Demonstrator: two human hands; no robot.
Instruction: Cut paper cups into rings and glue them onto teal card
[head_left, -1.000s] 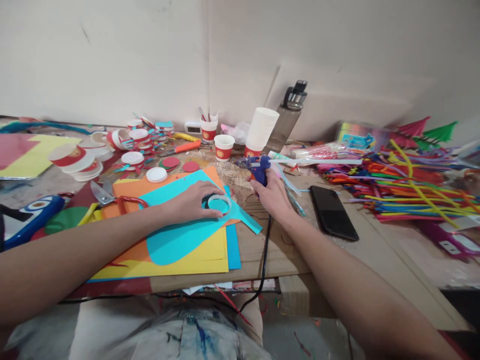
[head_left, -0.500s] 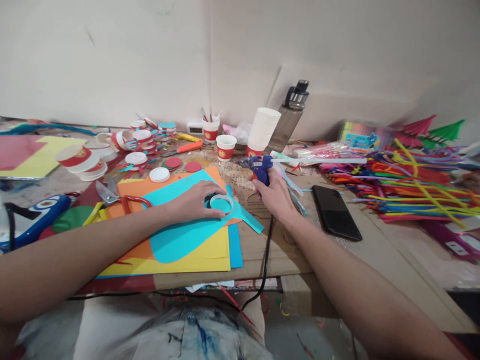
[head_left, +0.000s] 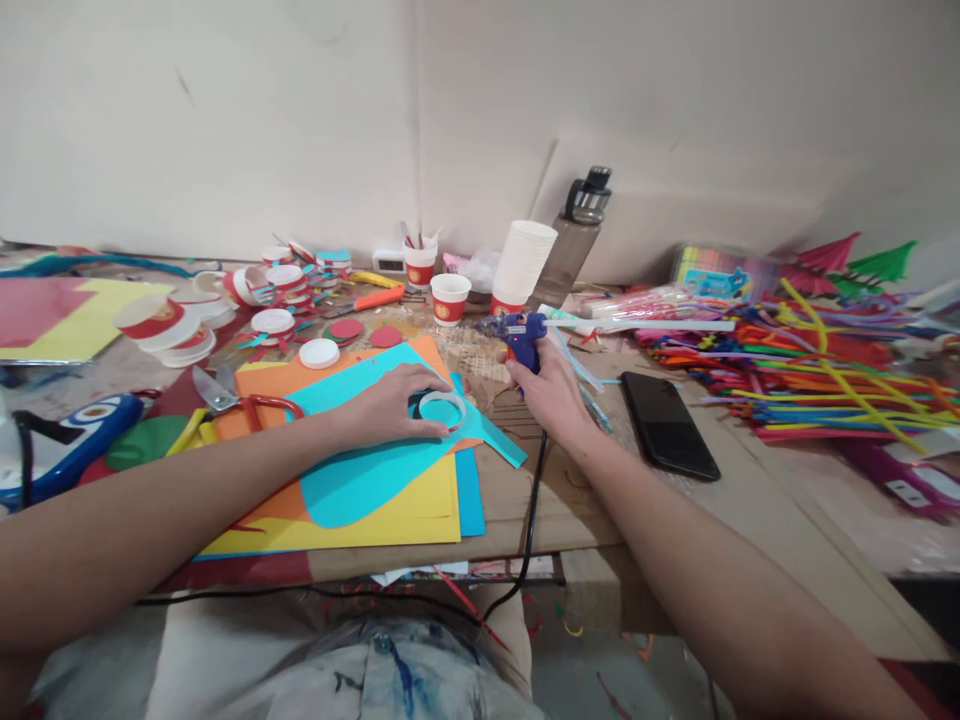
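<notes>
Blue glue gun (head_left: 526, 334) in the right hand (head_left: 553, 395)

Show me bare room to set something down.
Bare cardboard lies nearer than the black phone, along the outer side of the right forearm; a smaller patch lies between that forearm and the black cord. Crowded: coloured strips at right, paper cups at left rear.

The table (head_left: 60, 385) in front of me is crowded: cardboard (head_left: 574, 510) covers the near middle, bearing layered coloured paper (head_left: 412, 522) and, to the right, a black phone (head_left: 670, 425). Stacked cups (head_left: 527, 252) stand far centre; bright craft stems (head_left: 817, 385) sprawl right.
</notes>
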